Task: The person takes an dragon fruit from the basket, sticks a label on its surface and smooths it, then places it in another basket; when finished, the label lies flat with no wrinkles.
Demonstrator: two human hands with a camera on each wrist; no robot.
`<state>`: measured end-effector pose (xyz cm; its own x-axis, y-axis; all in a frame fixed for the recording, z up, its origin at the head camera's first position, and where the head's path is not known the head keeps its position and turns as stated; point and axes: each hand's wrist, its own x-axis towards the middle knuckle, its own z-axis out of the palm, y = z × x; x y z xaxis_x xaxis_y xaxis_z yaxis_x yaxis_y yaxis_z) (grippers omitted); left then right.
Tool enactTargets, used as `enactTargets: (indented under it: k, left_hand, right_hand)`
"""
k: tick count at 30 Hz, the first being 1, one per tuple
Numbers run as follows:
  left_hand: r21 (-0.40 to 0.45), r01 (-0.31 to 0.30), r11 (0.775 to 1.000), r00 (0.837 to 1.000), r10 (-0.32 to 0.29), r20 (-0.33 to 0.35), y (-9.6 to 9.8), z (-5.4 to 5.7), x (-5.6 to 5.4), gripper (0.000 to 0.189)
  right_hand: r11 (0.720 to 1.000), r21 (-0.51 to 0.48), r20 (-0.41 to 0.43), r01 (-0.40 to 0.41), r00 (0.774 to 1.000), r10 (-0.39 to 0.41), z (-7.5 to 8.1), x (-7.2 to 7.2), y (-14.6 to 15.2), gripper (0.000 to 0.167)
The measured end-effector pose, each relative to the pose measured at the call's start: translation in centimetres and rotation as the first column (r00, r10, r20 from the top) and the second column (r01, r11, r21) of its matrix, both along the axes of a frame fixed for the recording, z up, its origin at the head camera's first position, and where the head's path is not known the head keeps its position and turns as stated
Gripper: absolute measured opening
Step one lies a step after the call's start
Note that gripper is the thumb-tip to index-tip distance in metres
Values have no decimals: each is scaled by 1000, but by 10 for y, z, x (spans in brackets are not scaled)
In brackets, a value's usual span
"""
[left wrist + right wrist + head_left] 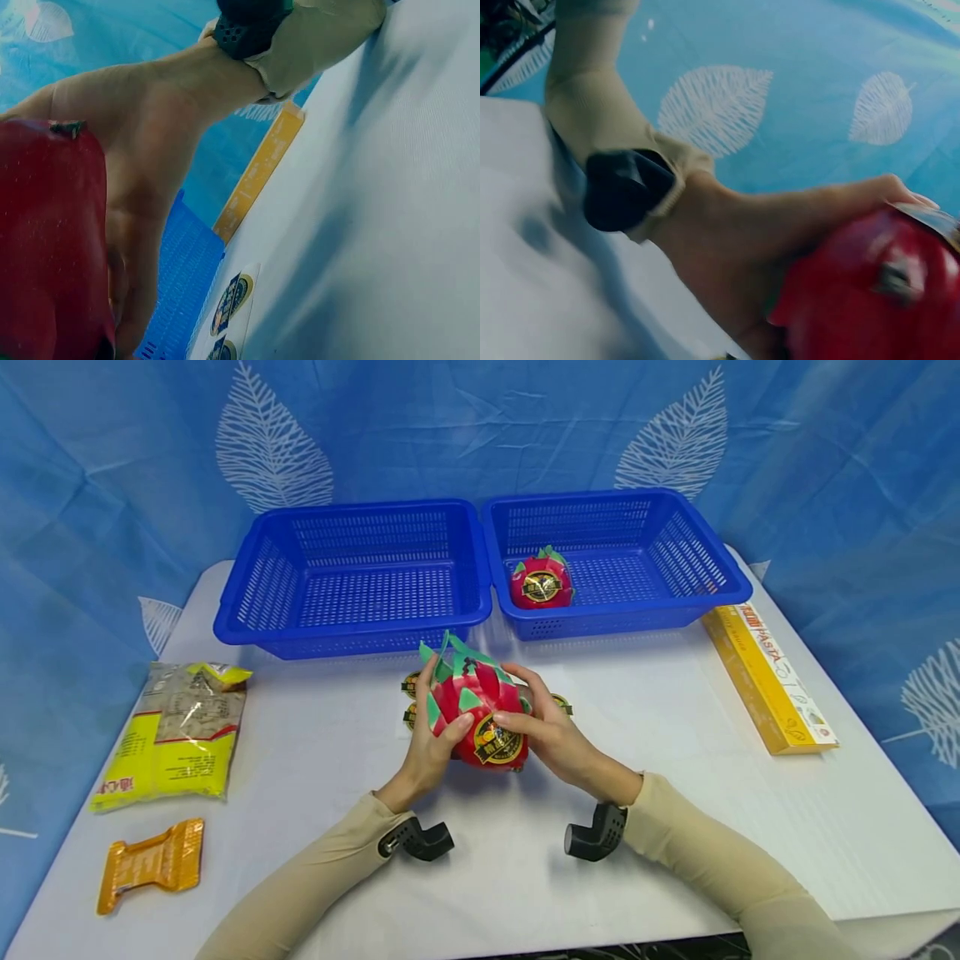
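Both hands hold a red dragon fruit (480, 714) with green scales just above the table's middle. My left hand (437, 727) cups its left side, thumb on the front. My right hand (534, 710) wraps the right side, its thumb pressing beside a round gold-and-black sticker (497, 745). The left wrist view shows the fruit (45, 240) close up against the right hand (150, 150). In the right wrist view the left hand (765, 232) grips the fruit (870, 292). A second stickered dragon fruit (542, 582) lies in the right blue basket (675, 518).
An empty blue basket (262, 585) stands at the back left. More round stickers (411, 685) lie on the table behind the hands. A yellow pasta box (772, 681) lies at the right, a yellow snack bag (176, 735) and an orange packet (153, 862) at the left.
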<state>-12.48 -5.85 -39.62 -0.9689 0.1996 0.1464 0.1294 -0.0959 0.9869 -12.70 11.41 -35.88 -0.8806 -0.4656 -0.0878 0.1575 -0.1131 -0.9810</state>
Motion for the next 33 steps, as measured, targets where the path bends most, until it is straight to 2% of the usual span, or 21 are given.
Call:
enactTargets:
  k: [3,6,11,15,17,20,22,28,33]
  left_hand:
    - [12,41,999,999,-41,-2,-1,-2,-1,90]
    - [0,89,996,996,-89,-10,-3,-4,-1,95]
    - [-65,186,980,981,-189,-32,-4,-7,-3,98]
    - [-128,261,957,963,-267,-33,-4,-8,-3,99]
    - [-167,280,945,957,-290,-34,-4,-8,-3,100]
    - [-220,282,934,953,-298,-47,-5,-10,-3,101]
    - [-242,277,930,953,-298,-57,-5,-11,-3,101]
    - [-256,288,923,949,-312,-54,-5,-10,-4,101]
    - [-260,298,918,944,-324,-61,-4,-7,-4,101]
  right_hand:
    - [994,82,-20,-68,997,70,3,-5,7,79]
    - [972,179,-53,-151,985,163,6,-11,15,87]
    - [905,308,-97,-293,937,336,11,-19,27,97]
    - [846,370,-88,-384,892,443,15,-21,34,103]
    - [820,393,-78,-416,873,481,16,-21,35,104]
    - [795,424,-63,-433,862,503,15,-20,36,102]
    - [791,435,-60,-431,862,503,14,-21,37,98]
    - [817,410,-82,-405,876,475,14,-22,36,89]
    - [822,436,-96,-366,889,447,14,-22,39,84]
